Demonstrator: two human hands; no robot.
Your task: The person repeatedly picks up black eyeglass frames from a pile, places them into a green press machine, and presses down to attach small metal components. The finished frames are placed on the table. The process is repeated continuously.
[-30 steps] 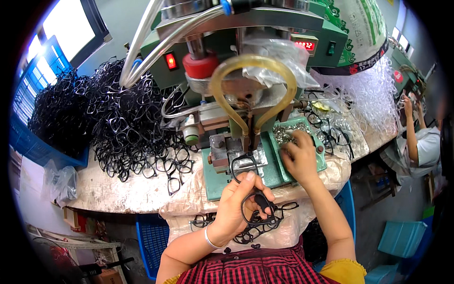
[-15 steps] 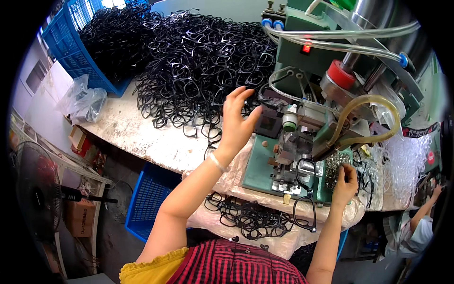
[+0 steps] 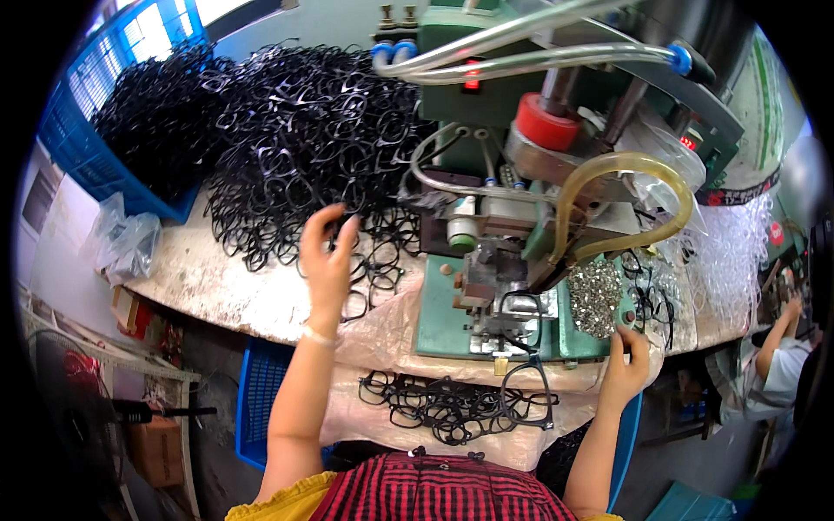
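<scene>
My left hand [image 3: 327,267] is raised at the near edge of a big heap of black eyeglass frames [image 3: 295,139], thumb and fingers apart, nothing visible between them. My right hand [image 3: 627,363] has thumb and fingers pinched together beside a tray of small shiny metal parts [image 3: 594,300]; anything held in the pinch is too small to make out. One black eyeglass frame [image 3: 526,391] hangs from the metal fixture of the green machine [image 3: 445,306], one lens rim up at the fixture and the other below, touched by neither hand.
Several black frames [image 3: 443,408] lie on the plastic-covered near edge. A blue crate [image 3: 130,139] leans at the far left beside a clear plastic bag [image 3: 126,239]. Overhead are the machine's hoses [image 3: 521,61] and red collar [image 3: 547,122]. Another person [image 3: 773,365] sits far right.
My view has shifted, so the machine appears further left. My left hand has come lower and nearer, along the heap's edge. My right hand has drawn back from the metal parts, fingers pinched.
</scene>
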